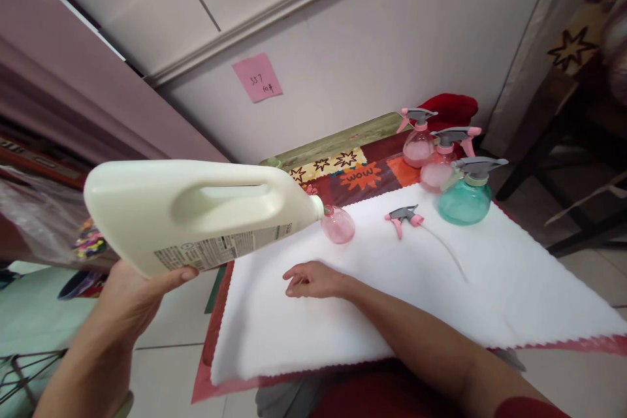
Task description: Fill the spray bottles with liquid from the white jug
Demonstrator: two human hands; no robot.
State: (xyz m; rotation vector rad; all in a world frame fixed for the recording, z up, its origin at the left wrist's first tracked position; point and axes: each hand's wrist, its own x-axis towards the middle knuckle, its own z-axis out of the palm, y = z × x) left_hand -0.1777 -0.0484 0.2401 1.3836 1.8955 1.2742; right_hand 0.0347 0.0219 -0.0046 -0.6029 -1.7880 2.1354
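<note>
A large pale cream jug [132, 209] with a built-in handle and a printed label is tilted on its side in my left hand [140, 297], which grips it from below with the thumb on the label. The jug's mouth is at the neck of a small clear-pink spray bottle [339, 226] with no top on it. My right hand [317, 279] rests on the white cloth [372, 300] just in front of that bottle, fingers loosely bent and apart, holding nothing. A grey-and-pink trigger spray head [404, 214] with its long tube lies to the right of the bottle.
At the table's back right stand two pink spray bottles [418, 150] and a teal spray bottle [465, 202], all with trigger heads. A red cloth item [450, 111] is behind them. A pink note [257, 78] sticks to the white wall. Dark furniture [533, 176] stands at right.
</note>
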